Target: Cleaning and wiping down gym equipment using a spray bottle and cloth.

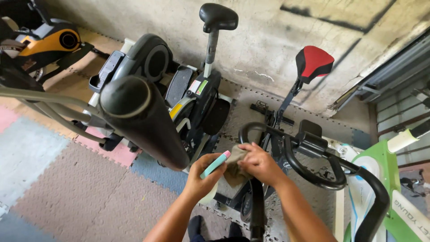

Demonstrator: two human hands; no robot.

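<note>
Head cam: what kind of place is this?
Probably a home gym or exercise equipment storeroom: an exercise bike with a red saddle, an elliptical trainer, and interlocking foam floor mats beneath bare concrete walls.

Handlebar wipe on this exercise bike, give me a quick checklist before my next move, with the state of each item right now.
1. Cloth in right hand: ok, gripped and pressed near the handlebar.
2. Teal bottle in left hand: ok, held tilted, pink end toward the cloth.
3. Bottle cap open or shut: cannot tell, too small.
4. Cloth damp or dry: cannot tell.
5. Room to work: not ok, the black foam grip of the neighbouring machine sits close beside the left hand.
6. Footing on the foam mat: cannot tell, feet barely in view.
</note>
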